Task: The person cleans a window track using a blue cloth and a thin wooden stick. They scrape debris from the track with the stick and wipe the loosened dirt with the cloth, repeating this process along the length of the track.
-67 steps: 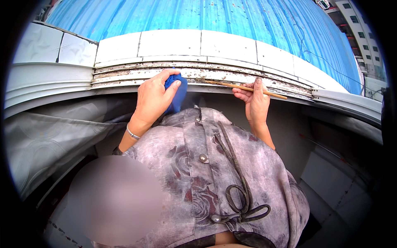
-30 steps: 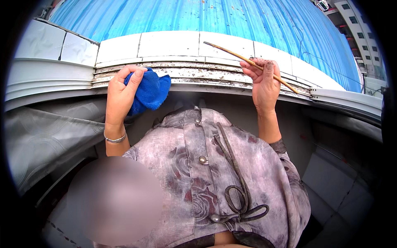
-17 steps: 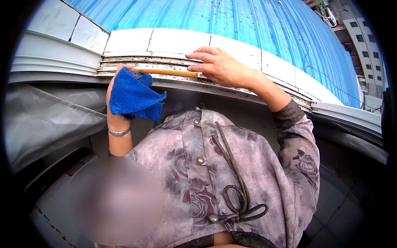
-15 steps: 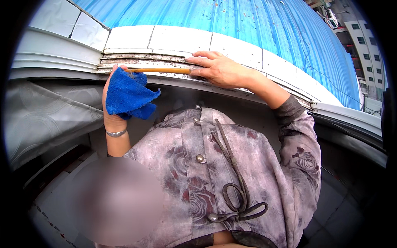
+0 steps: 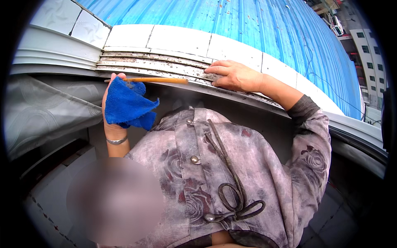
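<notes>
My left hand (image 5: 108,99) is closed around a blue cloth (image 5: 128,101) and a thin orange-brown stick (image 5: 161,80) that looks like a chopstick. The cloth hangs down over the palm and hides most of the fingers. Level above the inner edge of the sill, the stick points right with its far end free. To the right, my right hand (image 5: 235,76) rests on the dirty window track (image 5: 165,64), its fingers bent around a small clump of grey fluff (image 5: 211,77). Dark grime lies along the grooves of the track.
White tiles (image 5: 182,39) border the track on the outside, and beyond them slopes a blue corrugated roof (image 5: 248,25). A white window frame (image 5: 58,47) and a pale curtain (image 5: 45,111) are at the left. Buildings (image 5: 366,53) stand far right.
My right hand has come off the stick's end and moved right along the track with grey fluff at its fingers. The stick's right end is lower and free; my left hand keeps its hold.
</notes>
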Demonstrator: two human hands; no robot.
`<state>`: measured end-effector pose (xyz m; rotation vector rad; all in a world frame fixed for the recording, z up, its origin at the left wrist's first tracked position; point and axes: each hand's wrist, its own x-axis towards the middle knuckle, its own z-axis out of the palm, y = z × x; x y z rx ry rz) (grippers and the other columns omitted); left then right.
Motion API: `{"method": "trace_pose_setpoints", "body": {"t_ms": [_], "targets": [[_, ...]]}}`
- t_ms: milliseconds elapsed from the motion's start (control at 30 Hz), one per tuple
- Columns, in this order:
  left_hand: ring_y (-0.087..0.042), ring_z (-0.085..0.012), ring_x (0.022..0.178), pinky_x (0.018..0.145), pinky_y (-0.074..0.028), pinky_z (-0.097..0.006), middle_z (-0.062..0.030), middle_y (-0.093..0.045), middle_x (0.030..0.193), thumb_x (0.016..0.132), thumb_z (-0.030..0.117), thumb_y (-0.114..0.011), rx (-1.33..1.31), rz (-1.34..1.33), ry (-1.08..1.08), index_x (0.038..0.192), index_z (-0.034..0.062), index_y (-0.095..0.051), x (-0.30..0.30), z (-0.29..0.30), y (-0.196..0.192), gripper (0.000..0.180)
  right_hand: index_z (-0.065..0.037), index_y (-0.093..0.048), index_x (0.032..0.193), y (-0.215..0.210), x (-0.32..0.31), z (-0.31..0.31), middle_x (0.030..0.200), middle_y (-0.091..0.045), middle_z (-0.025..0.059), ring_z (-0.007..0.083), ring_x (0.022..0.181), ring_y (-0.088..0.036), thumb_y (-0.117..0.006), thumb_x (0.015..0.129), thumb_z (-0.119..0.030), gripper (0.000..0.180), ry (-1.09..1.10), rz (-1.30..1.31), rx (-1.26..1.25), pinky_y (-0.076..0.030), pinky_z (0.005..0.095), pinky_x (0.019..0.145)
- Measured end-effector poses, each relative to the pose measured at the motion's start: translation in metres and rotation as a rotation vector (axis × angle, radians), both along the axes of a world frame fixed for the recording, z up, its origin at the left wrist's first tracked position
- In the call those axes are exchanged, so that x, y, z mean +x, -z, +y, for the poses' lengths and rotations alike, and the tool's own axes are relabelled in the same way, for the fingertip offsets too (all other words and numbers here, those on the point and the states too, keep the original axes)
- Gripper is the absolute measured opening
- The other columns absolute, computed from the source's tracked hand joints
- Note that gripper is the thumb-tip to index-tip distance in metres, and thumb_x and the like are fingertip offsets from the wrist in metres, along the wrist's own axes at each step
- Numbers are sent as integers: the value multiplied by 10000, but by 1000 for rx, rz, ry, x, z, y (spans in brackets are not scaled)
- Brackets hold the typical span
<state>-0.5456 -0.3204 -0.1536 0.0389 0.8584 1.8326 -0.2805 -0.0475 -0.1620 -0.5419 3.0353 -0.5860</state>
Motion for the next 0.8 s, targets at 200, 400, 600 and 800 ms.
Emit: {"method": "trace_pose_setpoints", "body": {"t_ms": [200, 400, 600, 800], "targets": [[-652, -178, 671, 580, -538, -274, -93, -673, 795, 1018, 307, -428, -111, 28, -88, 1042, 35, -597, 9, 1, 0, 321, -56, -648, 879, 19, 5, 1, 1031, -590, 87, 262, 1005, -553, -635, 820, -100, 75, 99, 134, -261, -461, 375, 854], [-633, -158, 649, 578, -530, -270, -68, -657, 774, 1002, 305, -476, -130, 12, -73, 1033, 39, -602, 13, 2, 7, 296, -152, -596, 1189, 4, 19, 59, 1276, -554, 129, 328, 1161, -549, -575, 793, 48, 444, 716, 368, 83, -484, 395, 916], [-646, -165, 654, 571, -537, -271, -72, -665, 787, 1001, 305, -474, -143, 29, -32, 1028, 36, -604, 12, 5, 10, 300, -144, -670, 1098, 4, 15, -13, 1413, -431, 121, 301, 1324, -387, -630, 768, -73, 340, 216, 3, -74, -375, 416, 1033], [-653, -172, 666, 575, -542, -272, -79, -674, 808, 1000, 303, -476, -131, 68, -45, 1038, 35, -606, 19, 7, 0, 300, -46, -636, 954, 3, 1, -8, 1321, -496, 111, 273, 1254, -437, -603, 801, -113, 171, 10, 79, 58, -395, 393, 993]]}}
